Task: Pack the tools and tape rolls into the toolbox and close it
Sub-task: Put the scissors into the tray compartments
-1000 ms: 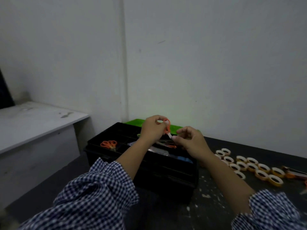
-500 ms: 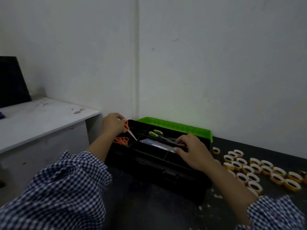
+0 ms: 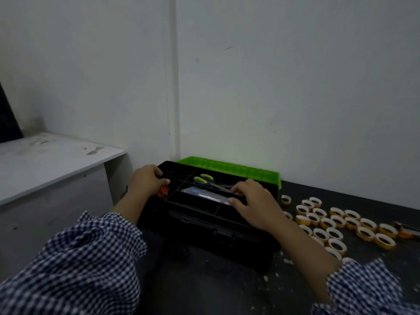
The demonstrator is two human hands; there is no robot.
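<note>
Orange scissors are mostly hidden by the left hand, fingers curled round them; the right hand fingers' hold cannot be told.

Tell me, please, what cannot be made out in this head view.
Head view:
- orange item: mostly hidden under left hand; type unclear.
- tool at right edge: cut off by frame.
- clear packet: contents too dim; right hand covers its end.
- toolbox lower compartment: hidden by tray.
</note>
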